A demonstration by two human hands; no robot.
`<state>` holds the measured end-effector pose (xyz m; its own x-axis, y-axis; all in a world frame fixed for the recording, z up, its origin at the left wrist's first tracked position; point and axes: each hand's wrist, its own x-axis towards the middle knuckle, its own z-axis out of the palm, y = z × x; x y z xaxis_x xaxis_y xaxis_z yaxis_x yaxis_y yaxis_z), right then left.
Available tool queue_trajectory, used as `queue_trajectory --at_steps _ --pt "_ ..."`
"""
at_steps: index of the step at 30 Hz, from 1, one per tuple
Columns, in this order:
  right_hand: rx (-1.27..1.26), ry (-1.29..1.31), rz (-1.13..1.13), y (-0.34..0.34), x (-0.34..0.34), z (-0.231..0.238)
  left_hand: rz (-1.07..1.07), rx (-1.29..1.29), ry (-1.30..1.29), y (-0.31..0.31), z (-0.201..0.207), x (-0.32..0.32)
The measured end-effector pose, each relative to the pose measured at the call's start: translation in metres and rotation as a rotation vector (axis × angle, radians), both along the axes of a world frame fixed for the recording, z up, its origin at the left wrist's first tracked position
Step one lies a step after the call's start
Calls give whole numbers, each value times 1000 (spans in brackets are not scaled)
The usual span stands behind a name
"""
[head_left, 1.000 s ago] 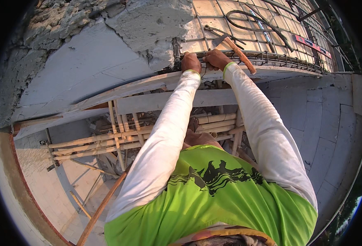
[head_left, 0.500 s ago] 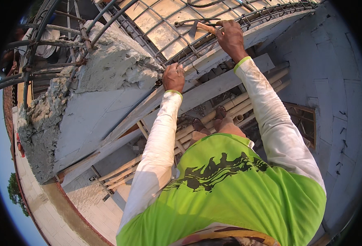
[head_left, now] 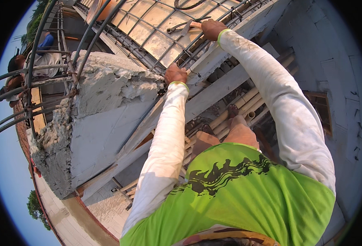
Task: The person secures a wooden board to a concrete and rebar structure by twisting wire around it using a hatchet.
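Where the bar mesh [head_left: 151, 36] lies over the pale panel [head_left: 159, 48], the right hand [head_left: 213, 30] is at the panel's near edge, its fingers closed around the wooden handle of a hatchet [head_left: 186, 28], whose blade points left across the bars. The left hand [head_left: 175, 74] is down at the panel's near left corner, close beside the broken concrete [head_left: 109, 80], fingers curled downward; whether they grip anything cannot be told. Between the two hands a stretch of edge is open, though steel bars crowd it. The concrete hems in the left hand on its outer side, while below the edge a gap opens down to a lower plank [head_left: 222, 84], bamboo poles [head_left: 240, 102] and the wearer's feet [head_left: 207, 129]. The right hand covers much of the handle, and the hatchet lies across part of the dark pincers [head_left: 172, 30]. A black loop [head_left: 189, 7] is cut off at the top of the view. At far left, upright bars partly hide a co-worker [head_left: 46, 63], whose hands are hard to make out.
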<state>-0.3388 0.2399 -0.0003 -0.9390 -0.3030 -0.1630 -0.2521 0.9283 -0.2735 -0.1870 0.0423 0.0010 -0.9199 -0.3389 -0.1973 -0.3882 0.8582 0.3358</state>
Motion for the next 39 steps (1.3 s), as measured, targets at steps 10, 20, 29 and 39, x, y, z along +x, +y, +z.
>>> queue_trajectory --at_steps 10,20,29,39 --pt "-951 -30 -409 13 205 -17 -665 -470 495 -42 -45 3" --pt "-1089 91 -867 -130 342 -202 -758 -276 650 -48 -48 -3" --pt "-1018 401 -749 -150 300 -245 -715 -305 579 -46 -45 4" --pt "-1195 577 -764 -161 296 -228 -693 -281 582 -53 -50 0"
